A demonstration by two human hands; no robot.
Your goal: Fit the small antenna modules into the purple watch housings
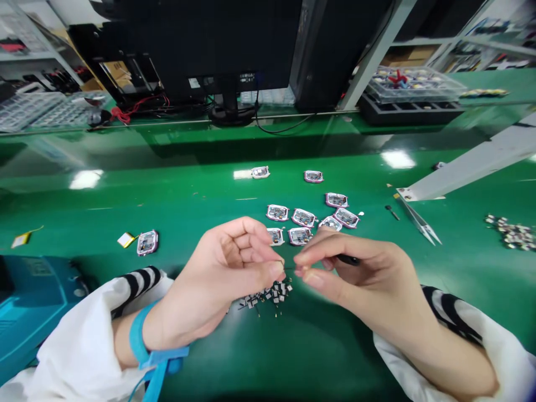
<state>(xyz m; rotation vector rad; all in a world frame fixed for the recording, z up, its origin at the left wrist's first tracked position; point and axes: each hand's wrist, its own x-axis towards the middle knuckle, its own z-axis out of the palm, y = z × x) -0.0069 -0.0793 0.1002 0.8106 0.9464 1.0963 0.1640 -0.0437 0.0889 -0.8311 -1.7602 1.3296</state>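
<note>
While both hands meet over the pile of small parts [268, 295] on the green worktop [167, 190], left hand [226, 273] and right hand [347, 273] pinch one tiny part [288, 268] between fingertips, likely mid-separation; next needs fine pull.

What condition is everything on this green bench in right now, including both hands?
left hand: fingers pinched on a tiny part
right hand: pinching, holding a thin dark tool
pile of small parts: loose, under the hands
framed modules: scattered flat
tweezers: lying unused
</note>
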